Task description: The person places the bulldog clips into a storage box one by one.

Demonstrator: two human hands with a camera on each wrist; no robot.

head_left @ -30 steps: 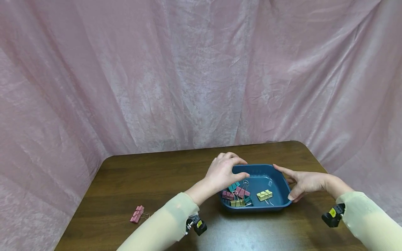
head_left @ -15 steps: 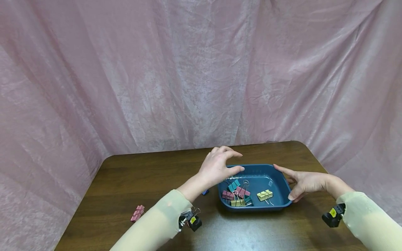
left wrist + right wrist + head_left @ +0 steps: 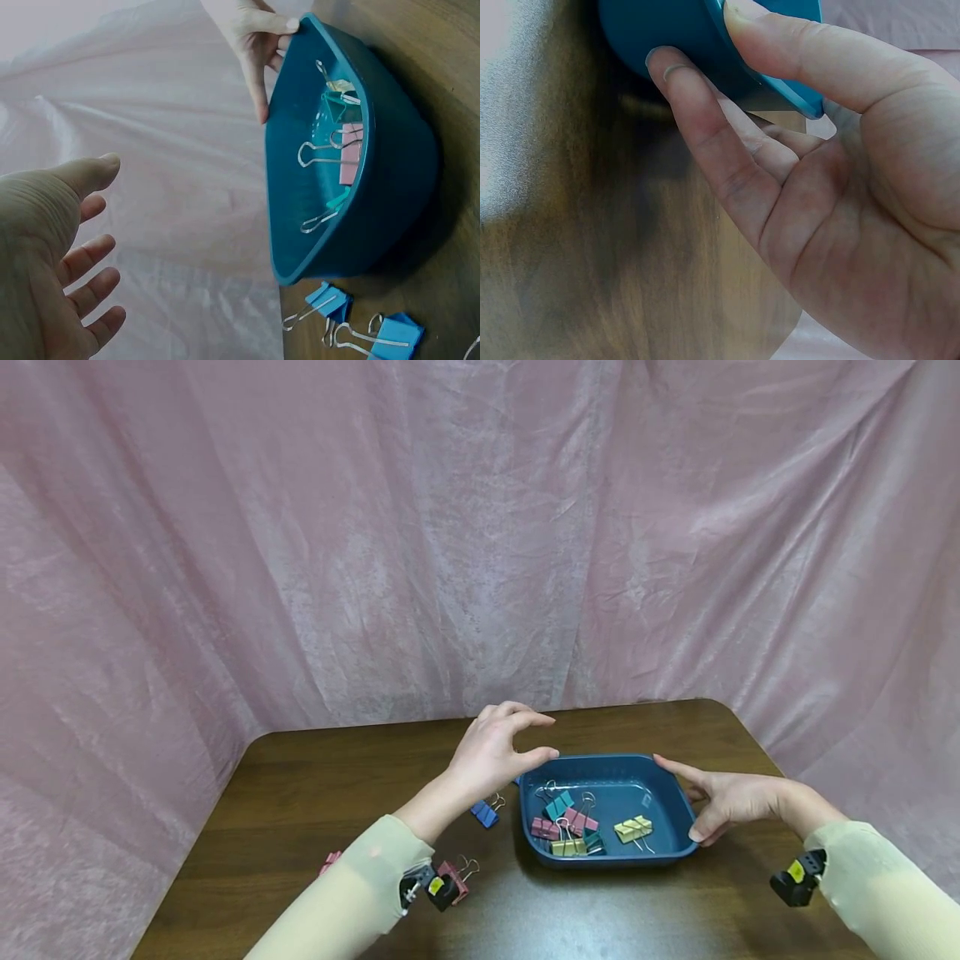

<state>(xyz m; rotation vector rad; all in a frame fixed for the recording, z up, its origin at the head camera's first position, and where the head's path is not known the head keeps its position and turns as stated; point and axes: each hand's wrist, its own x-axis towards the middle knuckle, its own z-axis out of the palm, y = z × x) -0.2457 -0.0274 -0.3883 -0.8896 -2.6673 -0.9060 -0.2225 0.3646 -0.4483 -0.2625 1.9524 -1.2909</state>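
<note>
A dark blue plastic tray (image 3: 607, 860) holds several binder clips: pink, teal and yellow ones bunched at its left end, and one yellow binder clip (image 3: 633, 829) lying apart toward the right. My left hand (image 3: 491, 752) hovers by the tray's far left corner, fingers spread and holding nothing; the left wrist view also shows that bare palm (image 3: 45, 262). With thumb and fingers, my right hand (image 3: 727, 802) grips the tray's right end. In the right wrist view the thumb (image 3: 795, 52) is on the rim and the fingers (image 3: 705, 127) lie against the outer wall.
A blue binder clip (image 3: 485, 813) lies left of the tray, with another blue clip (image 3: 334, 301) close to its wall. A pink binder clip (image 3: 456, 885) sits near the left wrist camera. Another pink clip (image 3: 330, 862) is partly behind the left sleeve. Pink curtain (image 3: 450, 543) hangs behind the table.
My left hand has drawn back leftward from over the tray, uncovering its left end and the blue clips on the table. The right hand and the tray stay in place.
</note>
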